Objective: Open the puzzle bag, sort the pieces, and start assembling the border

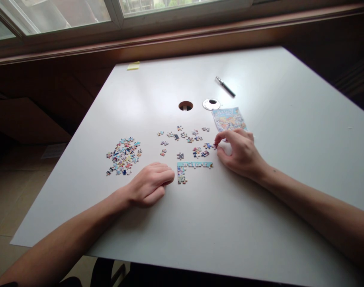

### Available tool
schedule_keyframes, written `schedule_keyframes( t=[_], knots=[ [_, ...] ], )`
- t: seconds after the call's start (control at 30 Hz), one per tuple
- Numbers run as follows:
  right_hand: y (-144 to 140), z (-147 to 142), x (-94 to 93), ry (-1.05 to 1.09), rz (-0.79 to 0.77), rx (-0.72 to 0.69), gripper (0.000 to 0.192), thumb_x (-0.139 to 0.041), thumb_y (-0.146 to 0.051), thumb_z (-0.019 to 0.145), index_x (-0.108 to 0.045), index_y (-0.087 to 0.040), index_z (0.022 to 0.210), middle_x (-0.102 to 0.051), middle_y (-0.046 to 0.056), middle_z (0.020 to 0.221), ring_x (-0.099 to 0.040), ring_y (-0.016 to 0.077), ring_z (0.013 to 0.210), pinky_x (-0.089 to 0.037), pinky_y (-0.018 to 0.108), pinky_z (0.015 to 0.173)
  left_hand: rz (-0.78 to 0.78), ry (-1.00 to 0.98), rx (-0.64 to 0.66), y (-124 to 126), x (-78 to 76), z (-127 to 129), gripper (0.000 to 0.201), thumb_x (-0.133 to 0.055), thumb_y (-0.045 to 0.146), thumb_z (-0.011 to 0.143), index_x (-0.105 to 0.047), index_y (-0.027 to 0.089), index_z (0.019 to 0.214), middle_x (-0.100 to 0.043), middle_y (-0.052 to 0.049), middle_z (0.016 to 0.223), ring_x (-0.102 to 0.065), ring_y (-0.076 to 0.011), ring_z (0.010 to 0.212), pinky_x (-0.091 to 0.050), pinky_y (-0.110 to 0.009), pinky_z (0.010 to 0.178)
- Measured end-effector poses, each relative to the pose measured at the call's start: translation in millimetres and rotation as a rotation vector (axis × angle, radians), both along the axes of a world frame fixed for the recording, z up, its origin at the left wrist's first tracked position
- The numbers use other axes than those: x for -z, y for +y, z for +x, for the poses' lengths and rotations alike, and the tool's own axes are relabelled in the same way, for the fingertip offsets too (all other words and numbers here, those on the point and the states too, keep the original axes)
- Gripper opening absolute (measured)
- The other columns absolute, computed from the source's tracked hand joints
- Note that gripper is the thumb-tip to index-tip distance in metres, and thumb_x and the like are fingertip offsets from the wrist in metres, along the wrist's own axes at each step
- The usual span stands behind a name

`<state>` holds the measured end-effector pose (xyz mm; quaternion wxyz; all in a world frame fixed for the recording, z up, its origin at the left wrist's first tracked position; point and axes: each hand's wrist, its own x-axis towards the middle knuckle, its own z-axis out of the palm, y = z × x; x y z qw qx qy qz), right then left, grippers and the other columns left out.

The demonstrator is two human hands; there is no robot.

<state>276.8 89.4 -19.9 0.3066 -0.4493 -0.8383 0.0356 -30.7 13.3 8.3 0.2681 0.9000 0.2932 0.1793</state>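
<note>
mid-assembly: right hand (241,153) pinching a small puzzle piece (215,146) betw thumb & forefinger, just above the tabletop (259,207) near its middle, beside the loose pieces (186,139). likely a fitting step; next move prob needs turning it to match the joined corner strip (191,167) nearer the front edge. left hand (150,184) loosely curled, knuckles down, holding nothing, touching tabletop just left of strip. unsorted pile (124,156) toward left edge. ref picture (229,118) behind right hand.

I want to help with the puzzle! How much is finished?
Only a corner is joined: an L-shaped strip of edge pieces. The right hand is pinching one loose piece; the left hand rests curled on the table. Still unjoined: the scattered pieces and the pile.
</note>
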Motion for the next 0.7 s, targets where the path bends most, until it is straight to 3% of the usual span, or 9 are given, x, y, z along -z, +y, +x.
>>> schedule_keyframes(
  t=[0.7],
  knots=[
    [1.0, -1.8, -5.4, 0.106, -0.019, -0.169, 0.031, -0.054, -0.002, 0.075, -0.054, -0.025, 0.096, -0.061, 0.002, 0.085, -0.061, 0.0210, 0.074, -0.050, 0.036, 0.070, -0.021, 0.014, -0.001, 0.3, -0.4, -1.1, 0.013, -0.035, 0.022, 0.075, -0.022, 0.021, 0.077, -0.041, -0.002, 0.069, -0.034, -0.0198, 0.064, -0.036, -0.037, 0.066]
  ],
)
